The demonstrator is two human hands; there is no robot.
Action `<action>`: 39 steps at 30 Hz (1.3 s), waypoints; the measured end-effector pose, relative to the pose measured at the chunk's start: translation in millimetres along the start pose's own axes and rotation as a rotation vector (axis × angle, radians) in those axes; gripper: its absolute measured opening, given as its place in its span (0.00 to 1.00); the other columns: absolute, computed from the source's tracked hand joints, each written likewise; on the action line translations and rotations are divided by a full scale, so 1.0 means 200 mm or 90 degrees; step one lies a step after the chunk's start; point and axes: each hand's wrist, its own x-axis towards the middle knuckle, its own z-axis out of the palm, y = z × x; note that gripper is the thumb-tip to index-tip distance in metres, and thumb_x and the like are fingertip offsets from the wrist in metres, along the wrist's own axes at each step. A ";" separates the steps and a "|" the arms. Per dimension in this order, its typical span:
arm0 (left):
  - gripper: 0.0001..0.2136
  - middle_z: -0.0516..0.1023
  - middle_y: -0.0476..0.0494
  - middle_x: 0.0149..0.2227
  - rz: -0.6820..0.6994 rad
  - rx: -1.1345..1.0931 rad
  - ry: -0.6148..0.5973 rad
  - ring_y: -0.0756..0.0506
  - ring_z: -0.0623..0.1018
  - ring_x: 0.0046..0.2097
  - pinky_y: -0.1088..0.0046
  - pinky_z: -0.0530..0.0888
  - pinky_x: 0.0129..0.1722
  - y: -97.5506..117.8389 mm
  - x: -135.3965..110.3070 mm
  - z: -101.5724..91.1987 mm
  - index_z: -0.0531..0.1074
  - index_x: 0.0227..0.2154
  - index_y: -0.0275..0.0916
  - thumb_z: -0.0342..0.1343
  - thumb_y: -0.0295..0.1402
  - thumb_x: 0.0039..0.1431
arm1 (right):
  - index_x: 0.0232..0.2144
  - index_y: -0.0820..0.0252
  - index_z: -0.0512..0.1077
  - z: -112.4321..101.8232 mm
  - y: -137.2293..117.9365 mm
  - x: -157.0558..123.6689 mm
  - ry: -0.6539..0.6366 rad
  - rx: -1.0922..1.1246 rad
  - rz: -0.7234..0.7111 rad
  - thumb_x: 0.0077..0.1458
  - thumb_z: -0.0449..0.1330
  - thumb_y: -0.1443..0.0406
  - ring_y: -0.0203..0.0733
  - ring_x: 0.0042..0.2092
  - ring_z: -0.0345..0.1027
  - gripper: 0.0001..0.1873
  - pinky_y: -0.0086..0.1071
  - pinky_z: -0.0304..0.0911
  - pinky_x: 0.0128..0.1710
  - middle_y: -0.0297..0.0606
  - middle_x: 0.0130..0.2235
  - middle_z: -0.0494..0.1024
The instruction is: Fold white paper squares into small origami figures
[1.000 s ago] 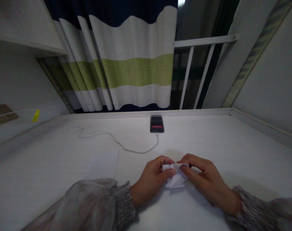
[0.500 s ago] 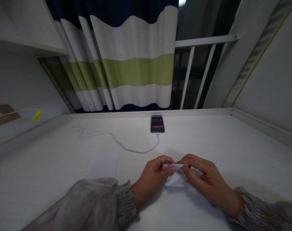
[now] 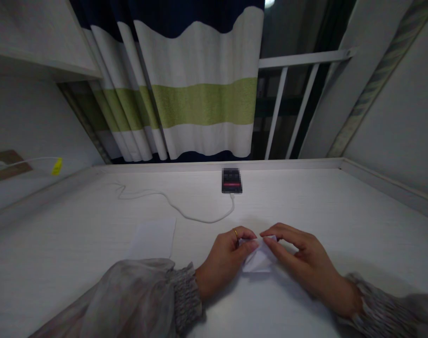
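Note:
A small piece of folded white paper (image 3: pixel 259 263) is held just above the white table, between my two hands. My left hand (image 3: pixel 228 256), with a gold ring on one finger, pinches its left side between thumb and fingers. On the right, my right hand (image 3: pixel 301 263) has its thumb and forefinger at the paper's upper right edge, the thumb lying over the front. The hand's other fingers are curled behind and partly hidden. Some of the paper's folds are covered by my thumbs.
A flat white sheet (image 3: pixel 153 238) lies left of my hands, partly under my left sleeve. Farther back, a dark phone-like device (image 3: pixel 231 180) has a white cable (image 3: pixel 199 219) running left. A striped curtain (image 3: pixel 203 103) and white window bars (image 3: pixel 301 61) stand behind the table.
My right thumb and forefinger have shifted slightly up along the paper's top edge, and its upper flap looks flatter. My left hand keeps its pinch.

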 end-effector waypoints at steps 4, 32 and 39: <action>0.08 0.64 0.52 0.23 0.013 0.024 -0.001 0.53 0.62 0.24 0.77 0.59 0.25 -0.01 0.00 -0.01 0.68 0.28 0.35 0.53 0.35 0.49 | 0.30 0.57 0.74 0.00 0.00 0.00 -0.007 0.020 0.005 0.55 0.51 0.65 0.35 0.30 0.69 0.11 0.26 0.64 0.30 0.34 0.28 0.75; 0.08 0.65 0.50 0.23 0.041 0.064 0.009 0.53 0.63 0.25 0.76 0.59 0.25 0.01 -0.01 0.00 0.69 0.27 0.35 0.52 0.35 0.50 | 0.31 0.58 0.73 0.00 0.00 0.00 0.048 -0.043 0.045 0.52 0.54 0.61 0.37 0.32 0.71 0.10 0.27 0.66 0.30 0.35 0.30 0.77; 0.09 0.68 0.49 0.25 0.040 0.078 0.013 0.52 0.65 0.27 0.76 0.62 0.27 -0.01 0.00 0.00 0.70 0.28 0.35 0.54 0.36 0.49 | 0.24 0.58 0.72 0.01 0.00 0.01 0.021 -0.007 0.086 0.52 0.53 0.62 0.35 0.28 0.68 0.10 0.26 0.63 0.29 0.33 0.26 0.75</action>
